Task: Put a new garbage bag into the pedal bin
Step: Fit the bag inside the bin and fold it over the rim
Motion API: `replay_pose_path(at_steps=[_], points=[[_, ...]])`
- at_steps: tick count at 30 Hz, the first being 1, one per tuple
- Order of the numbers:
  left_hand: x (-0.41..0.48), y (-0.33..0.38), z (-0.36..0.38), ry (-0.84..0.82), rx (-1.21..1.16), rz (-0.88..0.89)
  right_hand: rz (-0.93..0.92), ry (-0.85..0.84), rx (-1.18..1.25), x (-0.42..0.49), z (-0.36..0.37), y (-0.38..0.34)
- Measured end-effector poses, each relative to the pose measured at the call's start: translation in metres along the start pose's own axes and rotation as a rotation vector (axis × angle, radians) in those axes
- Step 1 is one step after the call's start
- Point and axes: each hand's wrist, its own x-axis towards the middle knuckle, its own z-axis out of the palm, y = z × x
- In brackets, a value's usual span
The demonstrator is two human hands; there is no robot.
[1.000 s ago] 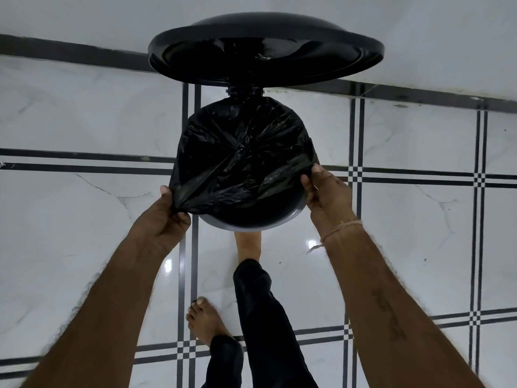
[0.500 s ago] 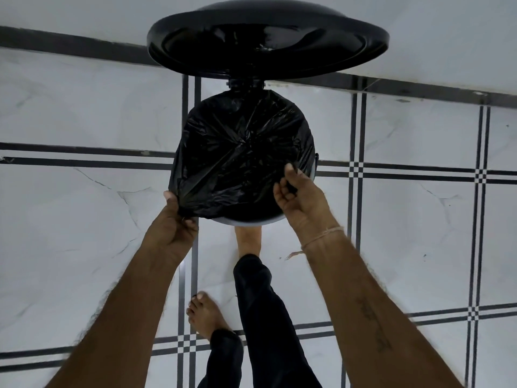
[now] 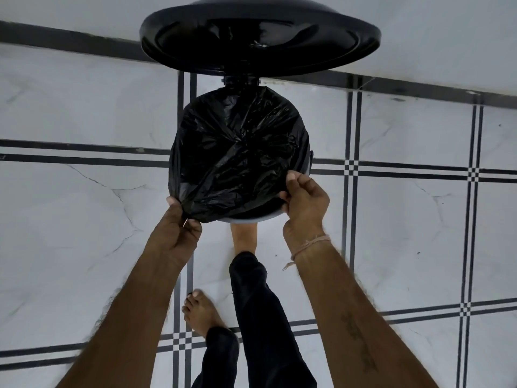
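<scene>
your left hand (image 3: 179, 228) has its fingers curled shut on a bunched fold of the black garbage bag (image 3: 237, 152), pinching it at about the 7 o'clock point of the bin's mouth. your right hand (image 3: 305, 200) has thumb and fingers drawn together on the bag's edge at about 4 o'clock, with a thin thread bracelet (image 3: 307, 245) around that wrist. the bag lies crumpled over the whole round opening of the pedal bin (image 3: 251, 218), draped over the rim on the far and left sides; only a pale sliver of rim shows bare at the near edge, between your two hands. the glossy black lid (image 3: 260, 35) stands raised at 12 o'clock, hinged just beyond the bag. your right foot (image 3: 243, 236) reaches in under the near edge of the bin, its toes hidden, and your left foot (image 3: 201, 312) stands flat on the white tiled floor (image 3: 84, 233) at 6 o'clock.
</scene>
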Motion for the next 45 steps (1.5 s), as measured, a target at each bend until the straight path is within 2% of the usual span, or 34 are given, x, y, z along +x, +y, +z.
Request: replay_pose_path(at_steps=[3,7,9,18,25,35,45], points=[[0.0,-0.001,0.001,0.019,0.019,-0.007,0.119,-0.033,0.043,-0.001,0.001,0.0],[0.0,-0.001,0.002,0.028,0.038,-0.032,0.285,-0.121,0.348,0.001,0.004,-0.002],[0.001,-0.002,0.002,0.017,0.046,-0.037,0.32,-0.142,0.409,0.002,0.003,-0.004],[-0.001,-0.002,-0.002,-0.007,0.117,-0.026,0.344,-0.094,0.271,0.006,-0.016,-0.007],[-0.002,-0.012,-0.017,-0.118,0.056,0.01,0.414,-0.049,0.312,0.01,-0.027,0.001],[0.0,-0.028,-0.009,0.026,0.106,-0.051,0.415,-0.13,0.355,0.022,-0.043,0.028],[0.014,-0.023,-0.01,0.048,0.176,-0.083,0.499,-0.112,0.346,0.038,-0.042,0.046]])
